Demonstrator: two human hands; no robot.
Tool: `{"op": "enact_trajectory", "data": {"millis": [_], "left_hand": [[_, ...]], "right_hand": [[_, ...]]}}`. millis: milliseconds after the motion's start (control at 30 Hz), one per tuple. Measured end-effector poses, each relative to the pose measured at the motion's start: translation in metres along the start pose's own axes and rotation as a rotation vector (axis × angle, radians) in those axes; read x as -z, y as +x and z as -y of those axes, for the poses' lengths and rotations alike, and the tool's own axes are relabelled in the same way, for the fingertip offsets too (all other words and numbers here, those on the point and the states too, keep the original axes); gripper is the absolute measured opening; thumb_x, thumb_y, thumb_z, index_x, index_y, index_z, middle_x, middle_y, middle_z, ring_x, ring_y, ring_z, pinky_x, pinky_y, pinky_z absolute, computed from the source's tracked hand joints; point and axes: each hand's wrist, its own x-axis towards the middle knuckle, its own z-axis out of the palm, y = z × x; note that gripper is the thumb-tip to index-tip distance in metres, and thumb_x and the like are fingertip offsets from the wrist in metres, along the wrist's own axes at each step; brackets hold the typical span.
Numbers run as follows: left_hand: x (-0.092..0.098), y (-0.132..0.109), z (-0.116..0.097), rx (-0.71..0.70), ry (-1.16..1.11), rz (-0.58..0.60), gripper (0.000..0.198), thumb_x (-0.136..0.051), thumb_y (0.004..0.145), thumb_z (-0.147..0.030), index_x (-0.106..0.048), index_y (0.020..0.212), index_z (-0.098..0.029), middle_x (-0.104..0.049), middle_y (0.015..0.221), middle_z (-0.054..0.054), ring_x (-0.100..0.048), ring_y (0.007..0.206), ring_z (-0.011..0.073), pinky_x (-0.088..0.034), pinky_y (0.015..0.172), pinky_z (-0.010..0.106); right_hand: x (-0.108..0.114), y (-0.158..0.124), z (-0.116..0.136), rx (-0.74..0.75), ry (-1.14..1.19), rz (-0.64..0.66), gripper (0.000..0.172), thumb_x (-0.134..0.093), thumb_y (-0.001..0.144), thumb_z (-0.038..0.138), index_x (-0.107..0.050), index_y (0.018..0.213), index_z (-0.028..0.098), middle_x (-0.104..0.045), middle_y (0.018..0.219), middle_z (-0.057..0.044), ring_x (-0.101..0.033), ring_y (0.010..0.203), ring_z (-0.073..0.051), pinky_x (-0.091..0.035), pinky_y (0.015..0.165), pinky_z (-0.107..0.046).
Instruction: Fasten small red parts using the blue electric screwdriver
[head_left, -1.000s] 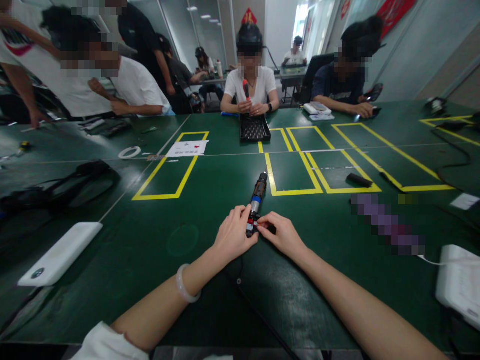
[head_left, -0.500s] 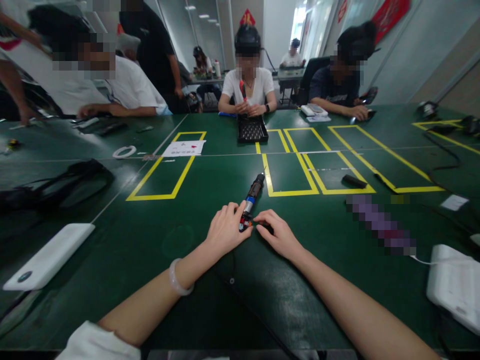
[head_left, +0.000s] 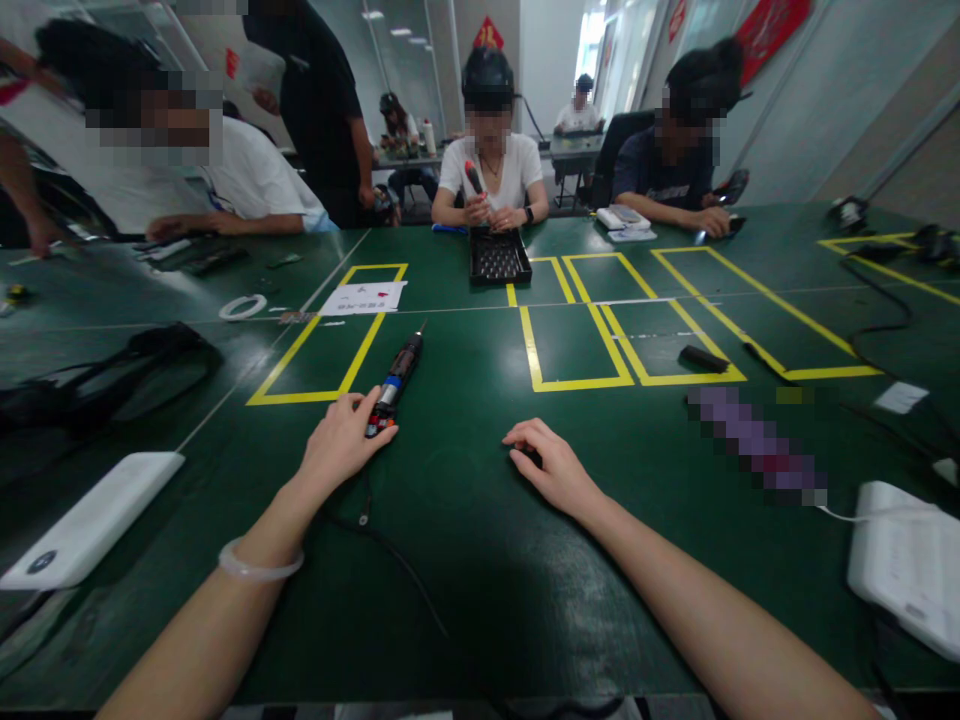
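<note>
My left hand point(head_left: 337, 435) is closed around the rear end of an electric screwdriver point(head_left: 395, 380), a slim black tool with a blue and silver band. Its thin bit points away from me, up and to the right, over the green table point(head_left: 442, 520). From under that hand a dark cord point(head_left: 401, 560) trails toward the table's near edge. My right hand point(head_left: 551, 465) rests on the table to the right, apart from the tool. Its fingers are loosely bent, with a gap between thumb and forefinger, and nothing shows in it.
Yellow tape frames point(head_left: 581, 384) mark the table. Across it, a person holds a red-handled screwdriver point(head_left: 472, 178) over a black tray point(head_left: 500, 278). White power banks point(head_left: 94, 525) lie at left and right. A black headset strap point(head_left: 142, 370) sits on the left.
My left hand has carried the electric screwdriver to the left, away from my right hand. The cord has followed. My right hand has stayed in place.
</note>
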Motion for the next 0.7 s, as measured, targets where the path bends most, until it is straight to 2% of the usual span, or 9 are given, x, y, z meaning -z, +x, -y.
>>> {"op": "enact_trajectory", "data": {"millis": [200, 333, 400, 500, 633, 700], "left_hand": [[-0.008, 0.009, 0.067, 0.178, -0.106, -0.031, 0.075, -0.044, 0.084, -0.063, -0.043, 0.144, -0.017, -0.046, 0.131, 0.020, -0.049, 0.120, 0.0378, -0.044, 0.094, 0.048], [-0.008, 0.011, 0.091, 0.262, -0.119, -0.037, 0.076, -0.043, 0.084, -0.066, -0.044, 0.143, -0.018, -0.047, 0.131, 0.023, -0.048, 0.120, 0.0406, -0.045, 0.090, 0.050], [-0.008, 0.010, 0.094, 0.300, -0.119, -0.041, 0.074, -0.043, 0.084, -0.066, -0.045, 0.142, -0.020, -0.047, 0.132, 0.023, -0.049, 0.120, 0.0417, -0.046, 0.087, 0.051], [-0.006, 0.007, 0.088, 0.320, -0.095, -0.069, 0.070, -0.045, 0.085, -0.063, -0.044, 0.140, -0.021, -0.047, 0.132, 0.022, -0.050, 0.117, 0.0421, -0.046, 0.084, 0.050], [-0.004, 0.001, 0.072, 0.221, 0.000, -0.226, 0.054, -0.050, 0.087, -0.047, -0.048, 0.132, -0.017, -0.049, 0.130, 0.019, -0.050, 0.116, 0.0385, -0.044, 0.088, 0.046], [-0.003, 0.000, 0.066, 0.200, 0.056, -0.241, 0.042, -0.051, 0.087, -0.042, -0.054, 0.120, -0.017, -0.052, 0.124, 0.020, -0.052, 0.113, 0.0367, -0.044, 0.088, 0.045]], "right_hand": [[0.000, 0.000, 0.000, -0.012, -0.017, 0.011, 0.020, -0.052, 0.090, 0.015, -0.060, 0.107, 0.022, -0.059, 0.108, -0.006, -0.061, 0.089, -0.016, -0.048, 0.084, -0.033], [-0.001, 0.000, -0.001, -0.013, -0.029, 0.018, 0.021, -0.052, 0.090, 0.015, -0.060, 0.108, 0.022, -0.059, 0.108, -0.006, -0.061, 0.089, -0.016, -0.048, 0.084, -0.032], [-0.001, 0.000, -0.001, -0.013, -0.032, 0.020, 0.021, -0.053, 0.090, 0.015, -0.060, 0.108, 0.022, -0.059, 0.108, -0.006, -0.061, 0.088, -0.016, -0.048, 0.083, -0.032], [-0.001, 0.000, 0.000, -0.015, -0.033, 0.022, 0.020, -0.052, 0.090, 0.016, -0.060, 0.107, 0.021, -0.059, 0.107, -0.006, -0.060, 0.087, -0.016, -0.048, 0.083, -0.032], [-0.001, -0.001, 0.001, -0.010, -0.034, 0.028, 0.019, -0.052, 0.091, 0.017, -0.060, 0.108, 0.021, -0.058, 0.107, -0.006, -0.060, 0.087, -0.016, -0.048, 0.083, -0.032], [-0.002, -0.001, 0.000, -0.007, -0.038, 0.028, 0.020, -0.052, 0.091, 0.016, -0.060, 0.108, 0.021, -0.059, 0.108, -0.006, -0.060, 0.087, -0.016, -0.048, 0.083, -0.032]]}}
